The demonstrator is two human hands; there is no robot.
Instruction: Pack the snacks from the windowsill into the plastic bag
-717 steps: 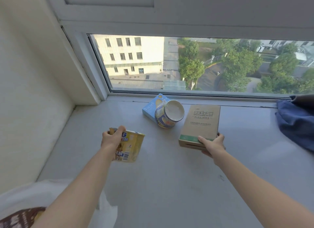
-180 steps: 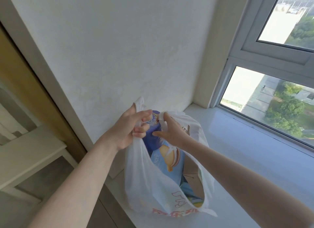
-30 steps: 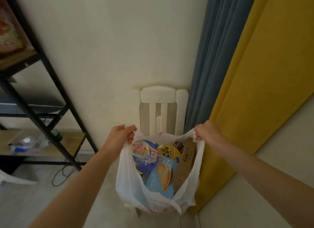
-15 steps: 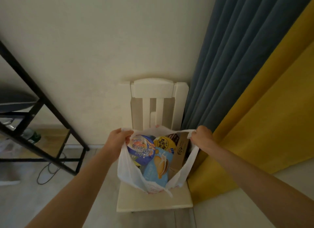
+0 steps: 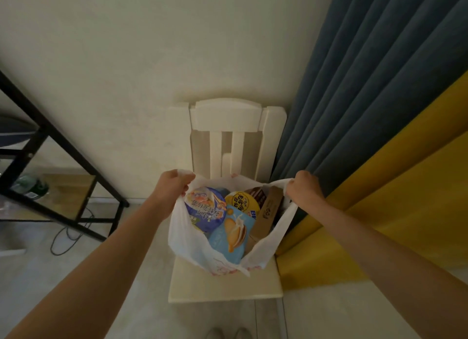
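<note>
A white plastic bag point(image 5: 187, 242) sits on the seat of a cream wooden chair point(image 5: 222, 285), its mouth held wide. My left hand point(image 5: 172, 187) grips the left handle and my right hand point(image 5: 304, 189) grips the right handle. Inside the bag I see a blue-lidded noodle bowl point(image 5: 205, 209), a yellow-lidded cup point(image 5: 241, 202), a light blue biscuit box point(image 5: 231, 235) and a brown cardboard box point(image 5: 268, 212). The windowsill is out of view.
The chair back point(image 5: 225, 136) stands against a pale wall. A blue curtain point(image 5: 354, 85) and a yellow curtain point(image 5: 395, 199) hang at the right. A black metal shelf point(image 5: 58, 141) with a cable on the floor stands at the left.
The bag has come down onto the chair seat, and the chair sits larger and nearer in view. Both hands keep hold of the handles, spread apart.
</note>
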